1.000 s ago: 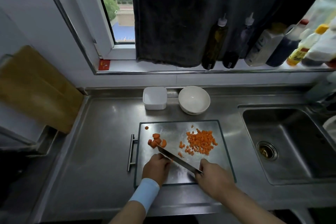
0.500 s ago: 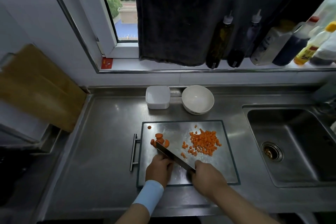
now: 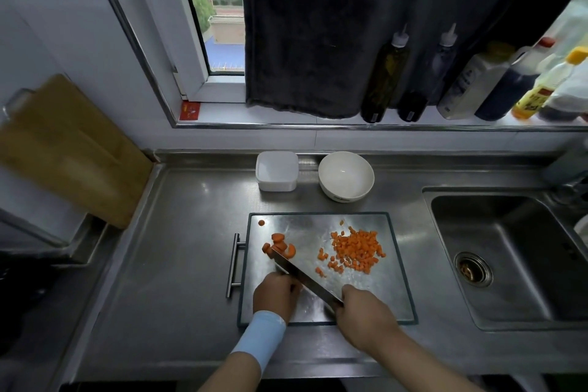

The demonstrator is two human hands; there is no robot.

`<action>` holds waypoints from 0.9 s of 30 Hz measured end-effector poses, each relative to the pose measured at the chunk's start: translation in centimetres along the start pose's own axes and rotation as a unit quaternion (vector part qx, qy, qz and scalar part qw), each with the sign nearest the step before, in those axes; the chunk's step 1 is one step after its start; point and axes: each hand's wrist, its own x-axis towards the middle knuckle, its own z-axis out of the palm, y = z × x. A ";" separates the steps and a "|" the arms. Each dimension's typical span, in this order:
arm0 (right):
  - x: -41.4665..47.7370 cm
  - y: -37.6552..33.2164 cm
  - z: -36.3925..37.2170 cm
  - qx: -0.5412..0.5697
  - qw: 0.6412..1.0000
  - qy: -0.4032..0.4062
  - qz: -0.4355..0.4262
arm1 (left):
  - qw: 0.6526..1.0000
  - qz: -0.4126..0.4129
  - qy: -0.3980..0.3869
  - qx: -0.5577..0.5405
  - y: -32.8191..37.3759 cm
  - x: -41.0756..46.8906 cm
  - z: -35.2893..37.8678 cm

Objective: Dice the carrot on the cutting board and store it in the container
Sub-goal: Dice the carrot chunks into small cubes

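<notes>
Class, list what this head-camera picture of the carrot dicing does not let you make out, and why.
Head view only:
- Knife: handle hidden in the grip of the right hand.
- Left hand: fingertips curled under, behind its own back; whether they hold anything is unclear.
- Sill bottles: labels too small and blurred.
- Sink: cut off by the right edge.

Orange on steel grey
Orange carrot dice (image 3: 356, 250); grey board (image 3: 394, 296); white container (image 3: 276, 171); pale blue wristband (image 3: 259, 337).
</notes>
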 end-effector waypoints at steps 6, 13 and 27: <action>0.4 0.1 0.8 0.025 0.999 -0.022 0.027 | 0.999 0.000 0.030 -0.023 0.0 -0.4 0.2; 1.4 0.8 0.4 0.022 0.999 -0.040 0.022 | 1.000 -0.007 0.011 -0.027 0.2 -0.4 -0.4; 2.7 6.6 -3.3 0.095 0.990 0.028 0.103 | 0.983 -0.091 -0.059 -0.145 8.6 4.0 0.9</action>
